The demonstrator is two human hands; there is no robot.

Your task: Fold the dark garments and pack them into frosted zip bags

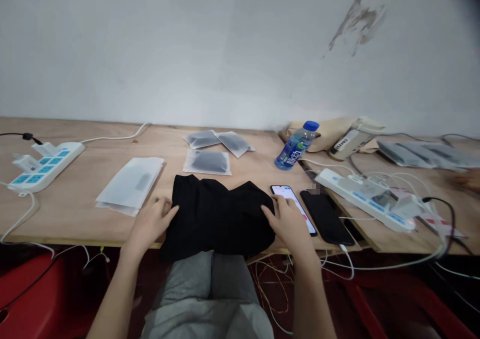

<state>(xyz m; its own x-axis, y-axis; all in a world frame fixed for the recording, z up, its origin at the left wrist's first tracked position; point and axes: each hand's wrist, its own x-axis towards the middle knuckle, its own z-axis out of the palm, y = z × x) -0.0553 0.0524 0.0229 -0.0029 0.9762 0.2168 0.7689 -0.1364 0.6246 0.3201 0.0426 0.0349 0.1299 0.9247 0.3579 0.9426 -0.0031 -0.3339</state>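
Note:
A piece of black cloth (221, 216) lies across the table in front of me, its lower edge hanging over the table's front. My left hand (153, 221) pinches its left edge between thumb and curled fingers. At the opposite edge my right hand (288, 221) holds the cloth the same way, its fingers close to a lit phone (309, 225). Whether the cloth is a garment I cannot tell. Left of it lies a small stack of frosted white bags (129, 184). Behind it are several frosted bags (208, 162) with dark contents.
A blue-capped bottle (296, 146) stands right of the bags, near a coffee cup (354, 139). A black phone (326, 216) lies beside a power strip (365, 199) with tangled cables. Another power strip (48, 166) sits at left. More bags (420, 153) and a blurred hand (467, 181) are far right.

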